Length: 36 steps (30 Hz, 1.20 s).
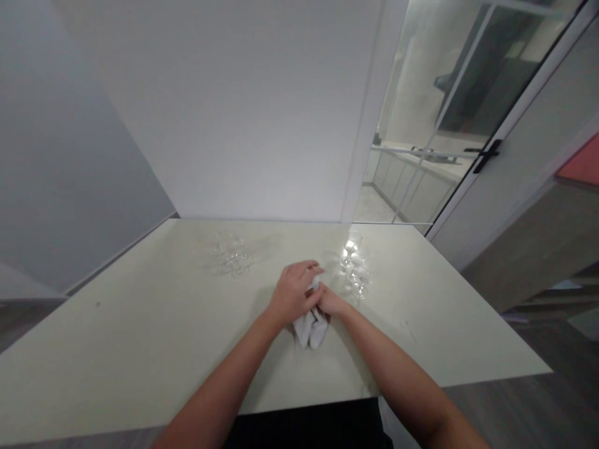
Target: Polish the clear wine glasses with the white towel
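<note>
A white cloth (311,329) is bunched between my two hands over the middle of the table, its loose end hanging toward me. My left hand (294,288) curls over the cloth's top from the left, fingers bent. My right hand (330,301) grips it from the right, partly covered by the left one. Whether the folds wrap anything is hidden. Beyond my right hand stands a group of clear, round, glass-like pieces (354,265). Farther left, a second cluster of clear pieces (231,255) catches the light; their exact kind is too faint to tell.
The pale table (150,330) reaches back to a white wall panel (243,112). At the right rear is a glazed door with a black handle (488,156), and a kitchen counter shows through its panes. My dark clothing (309,427) touches the near table edge.
</note>
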Each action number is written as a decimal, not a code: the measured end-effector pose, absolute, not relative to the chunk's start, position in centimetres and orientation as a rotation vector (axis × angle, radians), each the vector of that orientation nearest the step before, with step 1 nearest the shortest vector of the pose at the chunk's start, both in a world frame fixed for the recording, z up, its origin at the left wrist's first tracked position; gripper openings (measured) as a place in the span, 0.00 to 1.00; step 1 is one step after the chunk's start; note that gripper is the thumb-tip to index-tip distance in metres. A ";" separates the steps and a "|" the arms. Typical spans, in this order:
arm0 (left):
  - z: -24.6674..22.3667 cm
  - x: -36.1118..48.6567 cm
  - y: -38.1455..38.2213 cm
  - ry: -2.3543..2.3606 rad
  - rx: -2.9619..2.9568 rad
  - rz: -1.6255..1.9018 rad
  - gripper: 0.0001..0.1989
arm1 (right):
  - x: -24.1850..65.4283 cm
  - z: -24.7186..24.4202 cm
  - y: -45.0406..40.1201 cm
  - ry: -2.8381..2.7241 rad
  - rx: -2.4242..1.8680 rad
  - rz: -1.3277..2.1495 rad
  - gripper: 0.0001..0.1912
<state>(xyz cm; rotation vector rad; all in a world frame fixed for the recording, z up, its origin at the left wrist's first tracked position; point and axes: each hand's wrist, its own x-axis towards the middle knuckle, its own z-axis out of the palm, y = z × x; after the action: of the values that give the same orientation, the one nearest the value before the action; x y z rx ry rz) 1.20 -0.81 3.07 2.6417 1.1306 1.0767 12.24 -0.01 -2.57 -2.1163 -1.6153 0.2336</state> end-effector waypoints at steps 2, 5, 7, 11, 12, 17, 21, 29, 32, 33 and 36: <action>3.1 -2.5 1.5 1.422 2.375 1.561 0.17 | 13.6 -3.2 0.4 -1.737 -1.643 0.739 0.18; 2.0 -6.9 3.8 1.717 1.850 2.130 0.20 | 15.3 -4.4 0.9 -1.439 -1.201 1.325 0.18; 1.2 -8.5 4.5 1.778 1.629 2.257 0.25 | 15.7 -5.2 1.0 -1.194 -1.157 1.487 0.26; 0.3 -9.1 5.0 1.810 1.395 2.245 0.31 | 15.7 -5.2 0.5 -0.833 -1.027 1.790 0.40; 0.2 -9.0 5.2 1.818 1.358 2.220 0.32 | 15.7 -4.9 0.4 -0.763 -1.005 1.811 0.41; -0.7 -8.8 6.1 1.846 1.305 2.094 0.34 | 16.2 -3.4 0.0 -0.596 -0.970 1.827 0.44; -1.7 -9.3 7.0 1.869 1.317 2.075 0.34 | 16.1 -3.6 0.0 -0.614 -0.929 1.865 0.45; -2.5 -9.8 8.0 1.933 1.340 2.078 0.32 | 15.7 -3.3 0.0 -0.625 -0.898 1.815 0.44; -2.2 -9.5 7.7 1.929 1.324 2.115 0.31 | 15.8 -3.4 0.0 -0.659 -0.907 1.798 0.46; -2.0 -9.4 7.5 1.916 1.321 2.138 0.31 | 15.8 -3.5 0.1 -0.673 -0.915 1.784 0.46; -1.0 -8.4 6.4 1.719 1.394 2.216 0.32 | 15.9 -3.9 0.3 -0.717 -0.893 1.739 0.46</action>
<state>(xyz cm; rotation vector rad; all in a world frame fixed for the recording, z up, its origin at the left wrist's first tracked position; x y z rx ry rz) -8.43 6.36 -0.98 1.3942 1.7185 2.2159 15.91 0.34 -3.91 -0.8931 -0.7172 1.7388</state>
